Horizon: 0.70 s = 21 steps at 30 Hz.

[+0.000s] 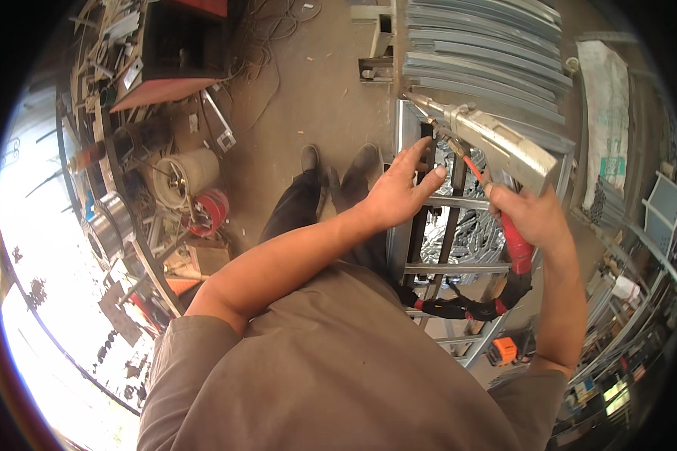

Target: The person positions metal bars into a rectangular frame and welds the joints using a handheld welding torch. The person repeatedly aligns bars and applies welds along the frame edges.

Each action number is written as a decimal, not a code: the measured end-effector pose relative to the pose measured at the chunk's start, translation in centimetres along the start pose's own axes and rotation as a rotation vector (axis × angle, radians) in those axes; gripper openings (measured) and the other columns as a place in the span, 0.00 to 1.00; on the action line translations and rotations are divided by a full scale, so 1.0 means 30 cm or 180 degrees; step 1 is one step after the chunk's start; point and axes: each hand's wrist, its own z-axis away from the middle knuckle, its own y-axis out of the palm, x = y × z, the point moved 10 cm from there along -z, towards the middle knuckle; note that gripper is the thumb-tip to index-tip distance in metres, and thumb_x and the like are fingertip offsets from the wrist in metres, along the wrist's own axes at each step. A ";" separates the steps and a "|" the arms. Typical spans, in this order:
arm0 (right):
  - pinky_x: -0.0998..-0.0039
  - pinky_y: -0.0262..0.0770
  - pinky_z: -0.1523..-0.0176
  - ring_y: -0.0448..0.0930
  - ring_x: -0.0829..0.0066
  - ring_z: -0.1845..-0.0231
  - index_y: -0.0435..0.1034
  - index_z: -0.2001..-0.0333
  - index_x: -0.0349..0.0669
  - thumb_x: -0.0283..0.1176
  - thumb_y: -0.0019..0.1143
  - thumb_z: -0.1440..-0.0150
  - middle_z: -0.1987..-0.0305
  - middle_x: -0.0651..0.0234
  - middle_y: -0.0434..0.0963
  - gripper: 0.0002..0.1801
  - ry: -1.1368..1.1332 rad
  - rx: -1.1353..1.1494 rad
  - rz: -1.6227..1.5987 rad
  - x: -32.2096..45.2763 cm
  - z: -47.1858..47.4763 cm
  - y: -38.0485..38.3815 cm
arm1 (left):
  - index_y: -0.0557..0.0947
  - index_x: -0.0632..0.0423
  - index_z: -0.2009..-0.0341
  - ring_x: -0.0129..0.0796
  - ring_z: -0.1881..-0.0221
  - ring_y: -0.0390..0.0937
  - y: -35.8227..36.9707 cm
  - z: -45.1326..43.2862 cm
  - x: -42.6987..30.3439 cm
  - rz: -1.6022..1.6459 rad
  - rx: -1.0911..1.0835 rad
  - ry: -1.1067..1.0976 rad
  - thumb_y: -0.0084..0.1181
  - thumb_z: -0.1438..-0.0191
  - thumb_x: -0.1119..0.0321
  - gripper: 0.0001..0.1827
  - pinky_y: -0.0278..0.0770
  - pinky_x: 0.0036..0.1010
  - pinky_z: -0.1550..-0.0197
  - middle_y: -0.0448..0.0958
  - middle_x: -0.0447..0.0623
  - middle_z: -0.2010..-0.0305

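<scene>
My right hand [522,211] is closed around the grip of a handheld welding torch [502,141] with a pale metal body, a long nozzle and a red hose fitting at its side. The nozzle points to the upper left, towards the corner of a metal frame [403,127]. From the grip, a cable wrapped in red and black tape [474,309] curves down and left over the frame's rungs. My left hand [403,186] is beside the nozzle, fingers apart, over the frame's left side. Whether it touches the frame I cannot tell.
Galvanized metal strips [485,51] are stacked beyond the frame. A red-sided box [169,93], a white bucket [194,172], a red bucket [210,211] and a wire spool [107,228] stand left. Cables lie on the floor. A long white bag [603,124] and an orange tool [503,350] are right.
</scene>
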 end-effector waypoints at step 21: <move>0.72 0.78 0.46 0.79 0.79 0.50 0.72 0.36 0.33 0.27 0.67 0.42 0.48 0.66 0.83 0.30 -0.0149 0.0002 0.0196 -0.076 -0.012 0.026 | 0.47 0.59 0.19 0.58 0.25 0.66 0.058 -0.029 0.033 0.1020 0.0334 -0.0185 0.54 0.31 0.39 0.53 0.64 0.45 0.25 0.57 0.72 0.22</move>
